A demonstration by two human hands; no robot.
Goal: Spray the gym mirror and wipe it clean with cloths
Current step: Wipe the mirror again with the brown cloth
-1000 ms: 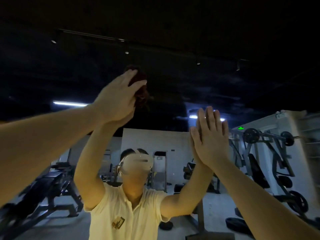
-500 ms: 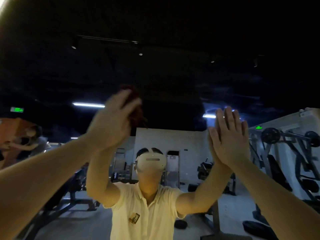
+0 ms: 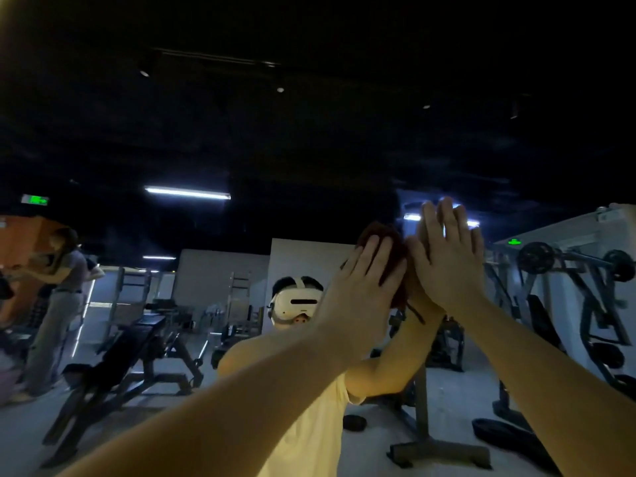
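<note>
The gym mirror (image 3: 309,149) fills the view and reflects me with both arms raised. My left hand (image 3: 361,290) presses a dark reddish-brown cloth (image 3: 382,234) against the glass with spread, fairly straight fingers; the cloth bunches above and to the right of the fingers. My right hand (image 3: 447,259) lies flat on the mirror just to the right of the cloth, fingers straight and together, holding nothing. No spray bottle is in view.
The mirror reflects a dim gym: black incline benches (image 3: 130,356) at lower left, a plate-loaded machine (image 3: 568,287) at right, a weight plate on the floor (image 3: 502,435). Another person (image 3: 58,304) stands at far left in the reflection.
My left hand has swept the cloth down and to the right across the glass, ending beside my right hand. The right hand has stayed flat on the mirror.
</note>
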